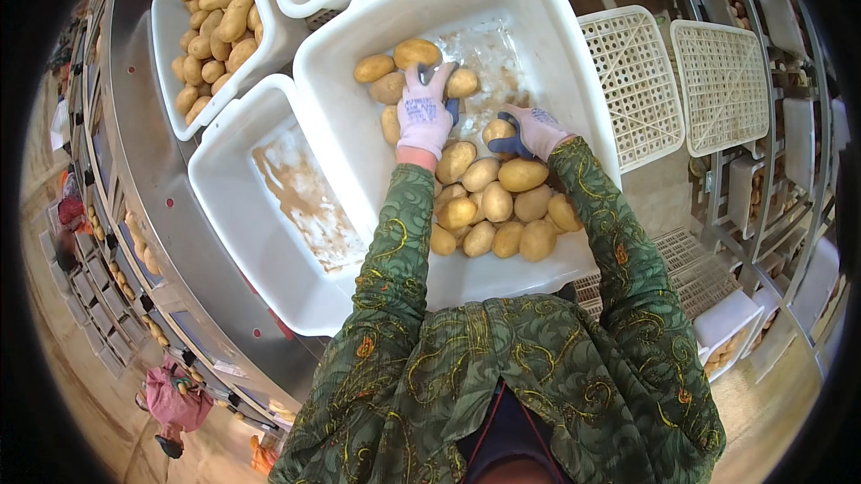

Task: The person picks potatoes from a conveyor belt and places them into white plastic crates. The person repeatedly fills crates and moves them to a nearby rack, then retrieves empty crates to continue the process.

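In front of me is a large white plastic tub (558, 60) with potatoes in it. My left hand (425, 107), in a pale glove with dark fingertips, reaches in from above among several potatoes at the tub's far left; its fingers are spread around the gap between a potato (417, 53) and another potato (462, 82), and whether it grips either I cannot tell. My right hand (531, 133), gloved alike, has thumb and fingers closed around a potato (498, 132) near the tub's middle. Below both hands lies a pile of potatoes (497, 201).
A second white tub (222, 161) with a dirt-stained bottom adjoins on the left. Behind it stands a tub of potatoes (161, 26), and another tub (289, 3). Perforated plastic crates (629, 87) and a metal rack (773, 235) are at the right. A person in pink (176, 396) is at lower left.
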{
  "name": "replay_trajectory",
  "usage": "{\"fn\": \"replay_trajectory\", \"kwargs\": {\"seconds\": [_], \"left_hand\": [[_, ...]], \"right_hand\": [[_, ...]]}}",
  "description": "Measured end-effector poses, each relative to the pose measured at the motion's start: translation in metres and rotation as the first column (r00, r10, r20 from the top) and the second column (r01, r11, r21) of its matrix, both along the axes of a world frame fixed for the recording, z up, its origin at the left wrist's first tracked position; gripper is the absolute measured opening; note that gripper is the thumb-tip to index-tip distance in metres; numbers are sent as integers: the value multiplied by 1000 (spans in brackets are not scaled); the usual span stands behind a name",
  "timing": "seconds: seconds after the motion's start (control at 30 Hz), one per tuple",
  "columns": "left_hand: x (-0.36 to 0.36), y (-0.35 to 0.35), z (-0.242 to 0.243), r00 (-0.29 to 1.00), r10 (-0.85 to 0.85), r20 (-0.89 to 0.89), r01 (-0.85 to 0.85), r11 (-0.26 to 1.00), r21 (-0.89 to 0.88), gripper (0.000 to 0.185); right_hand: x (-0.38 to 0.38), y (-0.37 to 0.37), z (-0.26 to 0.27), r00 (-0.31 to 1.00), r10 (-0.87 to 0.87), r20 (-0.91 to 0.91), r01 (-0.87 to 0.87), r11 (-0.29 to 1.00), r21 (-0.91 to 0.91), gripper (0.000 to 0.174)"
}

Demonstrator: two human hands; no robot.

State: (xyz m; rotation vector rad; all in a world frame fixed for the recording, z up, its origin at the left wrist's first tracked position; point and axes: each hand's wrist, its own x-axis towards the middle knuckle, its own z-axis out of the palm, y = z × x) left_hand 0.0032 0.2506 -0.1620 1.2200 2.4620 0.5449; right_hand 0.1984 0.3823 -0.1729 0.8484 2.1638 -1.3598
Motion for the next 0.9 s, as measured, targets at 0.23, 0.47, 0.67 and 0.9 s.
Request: {"fn": "replay_trajectory", "kwargs": {"seconds": [0.23,0.47,0.67,0.9], "left_hand": [[-42,48,29,985,-8,172,76,915,-396,65],[-60,83,2,943,-317,102,308,712,-631,78],[-49,34,37,901,-90,424,125,991,-55,81],[-11,-78,136,418,-282,864,-335,836,435,75]], "right_hand": [[-20,-16,-6,950,274,151,-291,951,104,74],[-11,-10,-15,996,30,-85,-25,998,51,66],[-2,-27,56,662,-728,-177,484,596,-641,58],[16,-85,119,496,-868,-30,402,260,-878,58]]}}
